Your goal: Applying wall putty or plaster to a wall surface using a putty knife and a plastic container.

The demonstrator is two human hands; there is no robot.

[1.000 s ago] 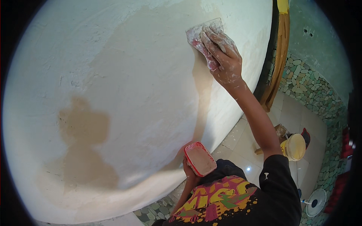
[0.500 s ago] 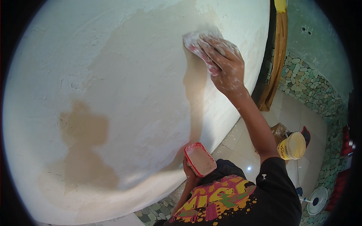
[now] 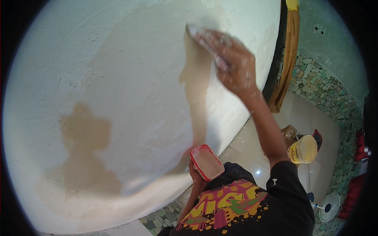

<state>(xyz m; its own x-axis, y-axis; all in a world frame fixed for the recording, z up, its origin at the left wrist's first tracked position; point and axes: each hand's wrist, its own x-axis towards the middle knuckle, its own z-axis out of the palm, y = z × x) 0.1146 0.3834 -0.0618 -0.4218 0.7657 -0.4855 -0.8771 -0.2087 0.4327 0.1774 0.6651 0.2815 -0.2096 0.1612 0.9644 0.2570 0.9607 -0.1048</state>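
Note:
My right hand (image 3: 236,65), speckled with white, is closed around a plaster-smeared, pink-tinged sponge-like pad (image 3: 204,41) by the upper wall. The hand is slightly blurred, and the pad appears nearly edge-on, so whether it touches the surface I cannot tell. A pale, damp-looking patch spreads over the white plastered wall (image 3: 141,74), with some rough marks to its left. Low in front of my body, my left hand (image 3: 195,173) grips a red rectangular tub (image 3: 202,176) by its left side. Smooth beige paste (image 3: 208,162) lies inside it, and white smears coat the rim.
A brown wooden post (image 3: 289,59) stands at the wall's right edge. On the tiled floor to my right are a yellowish bucket (image 3: 303,149), a brown box (image 3: 289,134) and a fan (image 3: 329,207). Pebble-patterned stone (image 3: 315,84) borders the green wall (image 3: 338,47).
My right hand has shifted slightly left and turned, bringing the pad from a broad face to a thin edge. The left hand still holds the tub in nearly the same place.

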